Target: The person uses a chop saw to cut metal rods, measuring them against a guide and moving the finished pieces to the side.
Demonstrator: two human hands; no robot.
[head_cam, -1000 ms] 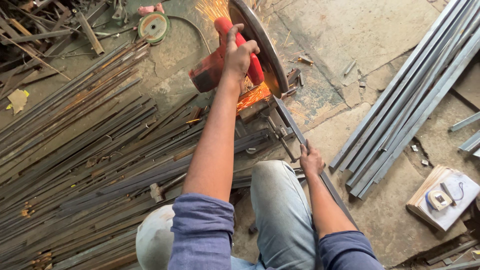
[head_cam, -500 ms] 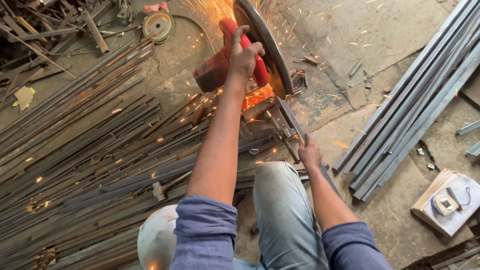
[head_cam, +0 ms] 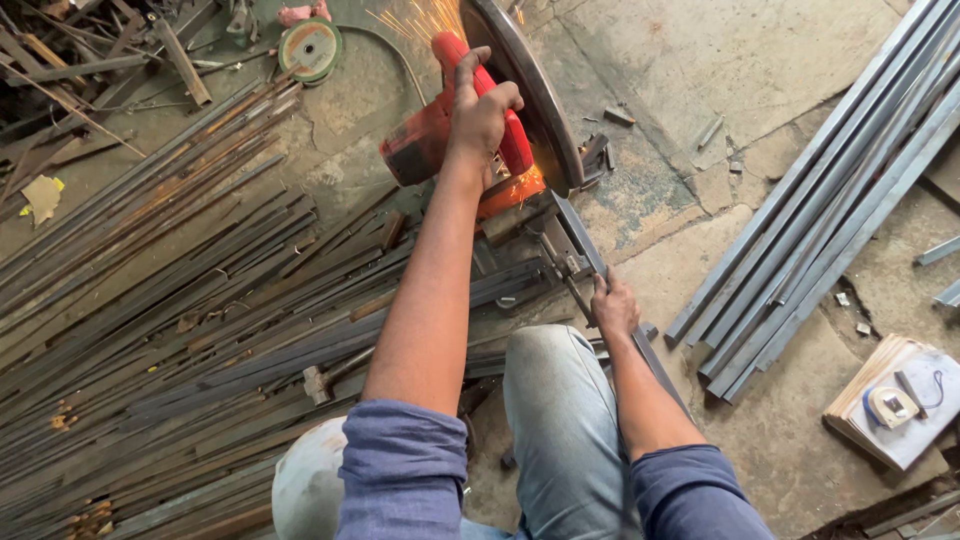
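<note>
Left hand [head_cam: 483, 112] clamped around the red handle of the chop saw [head_cam: 470, 130], fingers wrapped tight. Blade guard [head_cam: 530, 95] lowered; sparks at the cut point and behind the guard. Right hand [head_cam: 612, 305] closed around the steel bar [head_cam: 640, 345], just in front of the saw's vise [head_cam: 555, 255]. Bar runs from the saw back past the knee. Risk: if grip on the bar loosens, stock could shift and pinch the blade; sparks fly toward the scrap rods [head_cam: 180, 300] left of the saw.

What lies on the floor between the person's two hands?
In the head view, between the left hand on the red chop saw and the right hand gripping the long steel bar, sits the saw's metal vise.
</note>
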